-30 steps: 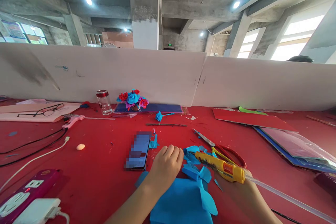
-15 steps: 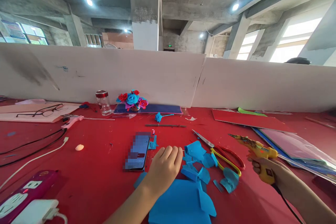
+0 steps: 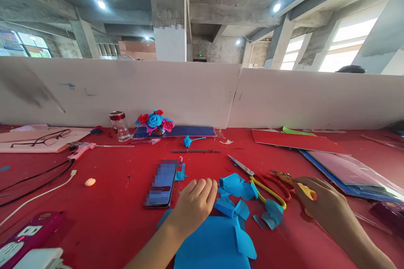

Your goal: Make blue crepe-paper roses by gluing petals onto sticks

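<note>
My left hand (image 3: 195, 204) rests curled into a loose fist on the red table, at the top edge of a blue paper sheet (image 3: 214, 246). Cut blue paper pieces (image 3: 235, 187) lie just right of it. My right hand (image 3: 322, 204) is low over the table, wrapped round a yellow glue gun (image 3: 303, 189) whose tip points left. Scissors (image 3: 263, 183) with red and yellow handles lie between my two hands. A phone (image 3: 161, 183) lies left of my left hand.
At the back by the white divider stand a paper flower bouquet (image 3: 154, 121) and a glass jar (image 3: 119, 125). Glasses (image 3: 41, 138) and a pink glue gun (image 3: 81, 149) lie at the left, a power strip (image 3: 27, 235) near left. Coloured sheets (image 3: 299, 141) and plastic sleeves (image 3: 350, 170) lie right.
My right hand carried the yellow glue gun from above the blue pieces out to the right and lowered it towards the table. My left hand stayed put.
</note>
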The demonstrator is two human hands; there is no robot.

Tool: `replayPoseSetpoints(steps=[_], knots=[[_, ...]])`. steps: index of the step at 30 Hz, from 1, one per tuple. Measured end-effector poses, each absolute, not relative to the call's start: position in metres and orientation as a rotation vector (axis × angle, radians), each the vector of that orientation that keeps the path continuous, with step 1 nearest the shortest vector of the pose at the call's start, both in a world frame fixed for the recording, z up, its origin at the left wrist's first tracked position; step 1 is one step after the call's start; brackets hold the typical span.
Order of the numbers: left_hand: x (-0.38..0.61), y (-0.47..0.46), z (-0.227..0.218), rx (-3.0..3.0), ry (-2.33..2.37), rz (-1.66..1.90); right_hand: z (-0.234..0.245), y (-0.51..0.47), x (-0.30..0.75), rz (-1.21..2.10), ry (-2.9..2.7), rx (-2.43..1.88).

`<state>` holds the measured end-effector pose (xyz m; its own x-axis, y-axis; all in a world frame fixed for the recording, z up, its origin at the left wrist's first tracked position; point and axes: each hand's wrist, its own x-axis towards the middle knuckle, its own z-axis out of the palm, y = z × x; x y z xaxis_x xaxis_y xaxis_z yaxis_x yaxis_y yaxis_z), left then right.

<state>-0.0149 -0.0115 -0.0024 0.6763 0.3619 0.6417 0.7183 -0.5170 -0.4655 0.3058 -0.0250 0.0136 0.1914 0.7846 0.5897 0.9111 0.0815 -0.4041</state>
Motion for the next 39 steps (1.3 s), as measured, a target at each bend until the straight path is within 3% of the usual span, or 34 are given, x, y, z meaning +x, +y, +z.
replayPoseSetpoints(steps=[5, 10, 12, 17, 21, 25, 39], knots=[[-0.014, -0.012, -0.003, -2.161, -0.811, -0.623, 0.053, -0.024, 0.240, 0.013, -2.138, -1.341], [-0.016, -0.012, -0.001, -2.154, -0.808, -0.610, 0.054, -0.018, 0.210, 0.605, -2.017, -1.546], [-0.016, -0.012, 0.000, -2.143, -0.810, -0.619, 0.050, -0.013, 0.212, 0.653, -2.023, -1.597], [-0.015, -0.013, 0.001, -2.136, -0.802, -0.633, 0.052, -0.005, 0.221, 0.038, -2.139, -1.407], [-0.015, -0.014, 0.000, -2.145, -0.806, -0.645, 0.062, -0.007, 0.211, -0.240, -2.424, -0.952], [-0.014, -0.014, 0.000, -2.151, -0.805, -0.663, 0.065, -0.012, 0.201, -0.495, -2.535, -0.838], [-0.012, -0.017, 0.004, -2.202, -0.894, -0.665, 0.046, -0.008, 0.199, -0.687, -2.467, -0.750]])
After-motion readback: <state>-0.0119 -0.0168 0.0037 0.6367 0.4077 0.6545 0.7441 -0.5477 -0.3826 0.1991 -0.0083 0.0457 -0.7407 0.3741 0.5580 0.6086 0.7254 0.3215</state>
